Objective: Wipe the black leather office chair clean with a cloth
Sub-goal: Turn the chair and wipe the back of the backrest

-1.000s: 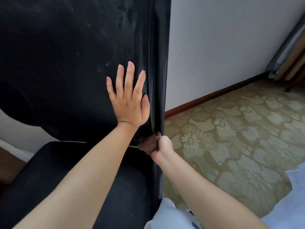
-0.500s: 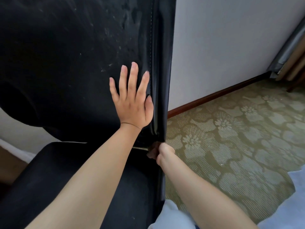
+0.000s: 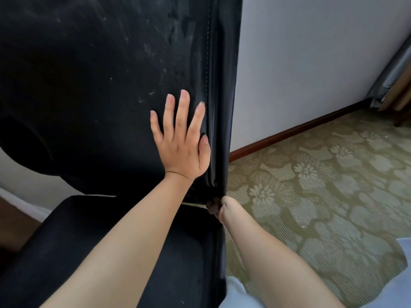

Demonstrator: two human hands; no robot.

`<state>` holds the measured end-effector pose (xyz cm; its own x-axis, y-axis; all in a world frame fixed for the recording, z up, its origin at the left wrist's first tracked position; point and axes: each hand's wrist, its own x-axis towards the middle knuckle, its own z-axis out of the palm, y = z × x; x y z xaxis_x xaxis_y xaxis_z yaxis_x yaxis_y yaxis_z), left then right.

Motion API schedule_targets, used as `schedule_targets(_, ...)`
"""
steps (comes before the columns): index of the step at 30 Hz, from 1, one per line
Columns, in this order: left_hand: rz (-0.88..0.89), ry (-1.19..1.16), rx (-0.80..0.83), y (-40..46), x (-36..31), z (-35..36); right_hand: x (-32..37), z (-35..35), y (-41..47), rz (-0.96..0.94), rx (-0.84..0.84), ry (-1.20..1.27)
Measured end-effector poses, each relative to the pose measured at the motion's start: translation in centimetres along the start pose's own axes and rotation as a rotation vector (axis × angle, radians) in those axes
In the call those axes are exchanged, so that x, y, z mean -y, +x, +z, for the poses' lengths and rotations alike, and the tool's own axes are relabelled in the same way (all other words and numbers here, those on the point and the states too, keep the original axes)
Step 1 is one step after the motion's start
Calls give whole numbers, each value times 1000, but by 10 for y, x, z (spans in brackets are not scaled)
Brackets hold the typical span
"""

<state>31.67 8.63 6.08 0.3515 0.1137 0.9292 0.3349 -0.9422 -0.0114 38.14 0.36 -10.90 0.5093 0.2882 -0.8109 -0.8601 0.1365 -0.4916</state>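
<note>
Head view: black chair (image 3: 93,90) fills the left, backrest upright, seat below, dusty streaks up top. L hand (image 3: 181,143) lies flat on the backrest w/ fingers straight and spread, just beside the stitched right edge. R hand (image 3: 224,207) sits at the backrest's bottom right corner, fingers curled round a brown cloth (image 3: 212,206), mostly hidden. Patterned carpet (image 3: 311,185) at right, white wall (image 3: 300,63) behind.

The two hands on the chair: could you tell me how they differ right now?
The left hand lies flat with fingers straight and spread on the backrest; the right hand is curled round a brown cloth. The left hand sits higher, on the backrest's face; the right hand is at its bottom corner. Both touch the black chair, directly or through the cloth.
</note>
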Motion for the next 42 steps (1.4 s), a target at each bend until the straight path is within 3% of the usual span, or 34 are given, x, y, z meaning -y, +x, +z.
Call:
schedule_targets(2, 3, 4, -4, 0, 2, 2, -1, 1, -8, 9, 42, 42)
schedule_targets(7, 4, 0, -5, 2, 3, 3, 6, 15, -42, -26, -165, 53)
schedule_targets(14, -13, 38, 89, -1, -1, -14, 37, 11, -92, -62, -71, 50)
schedule_targets(20, -24, 47, 227, 0, -14, -44, 63, 9, -161, -259, -54, -43)
schedule_targets(30, 42, -58, 501, 21, -2, -99, 71, 30, -242, -398, -51, -149)
schedule_targets(35, -43, -106, 601, 33, -11, -118, 82, 38, -276, -433, -50, -118)
schedule_targets(42, -195, -206, 744, 56, -19, -140, 84, 34, -311, -610, 108, -136)
